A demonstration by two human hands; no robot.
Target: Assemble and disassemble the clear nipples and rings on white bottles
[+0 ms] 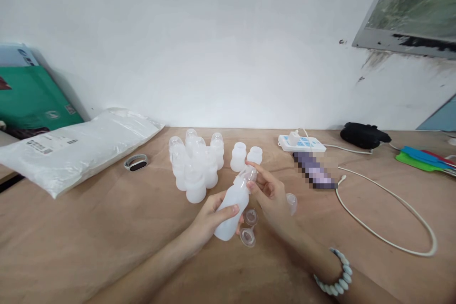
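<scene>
My left hand (pixel 217 213) is wrapped round a translucent white baby bottle (pixel 230 211), tilted with its top toward the upper right. At that top, my right hand (pixel 269 192) pinches a clear dome cap (pixel 248 175), which touches the bottle's neck. Two clear bottle nipples (pixel 248 236) lie on the table just right of the bottle's base. Beside my right wrist sits another clear dome cap (pixel 292 203), partly hidden. Several capped bottles (pixel 195 185) stand in a cluster to the left. Two open bottles without caps (pixel 238 156) stand behind my hands.
On the brown table, a white plastic parcel (pixel 85 145) and a fitness band (pixel 136 163) lie left. A power strip (pixel 302 143), a pixelated phone (pixel 315 171), a looped white cable (pixel 388 242), a black pouch (pixel 365 136) and coloured spatulas (pixel 423 157) are right. The wall (pixel 228 57) stands behind.
</scene>
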